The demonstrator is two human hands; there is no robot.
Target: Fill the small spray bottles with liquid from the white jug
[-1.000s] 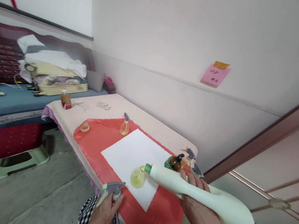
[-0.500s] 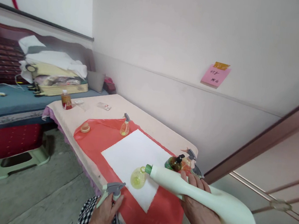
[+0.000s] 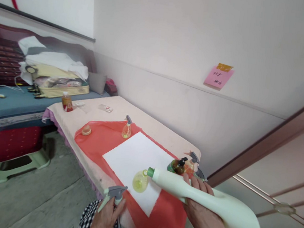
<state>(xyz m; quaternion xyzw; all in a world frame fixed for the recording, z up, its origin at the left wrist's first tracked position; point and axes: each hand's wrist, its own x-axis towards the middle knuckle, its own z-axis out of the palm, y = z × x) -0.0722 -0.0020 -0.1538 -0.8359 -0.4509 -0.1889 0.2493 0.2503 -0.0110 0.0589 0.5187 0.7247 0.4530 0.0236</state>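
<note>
My right hand (image 3: 201, 207) is wrapped round a large pale-green bottle (image 3: 213, 202), tipped nearly flat with its green neck over the mouth of a small round yellowish bottle (image 3: 140, 181). That small bottle stands on a white cloth (image 3: 133, 159) spread over a red plastic sheet (image 3: 102, 137). At the table's near edge, my left hand (image 3: 106, 216) is closed on a grey and pale-green spray trigger head (image 3: 114, 192).
Another small spray bottle (image 3: 127, 128) stands at the cloth's far corner. A brown pump bottle (image 3: 177, 165) and further spray bottles (image 3: 194, 162) sit by the wall. A tape roll (image 3: 86, 130), a red-capped bottle (image 3: 66, 101), a stool (image 3: 13, 149) and a cluttered bench (image 3: 13, 102) lie to the left.
</note>
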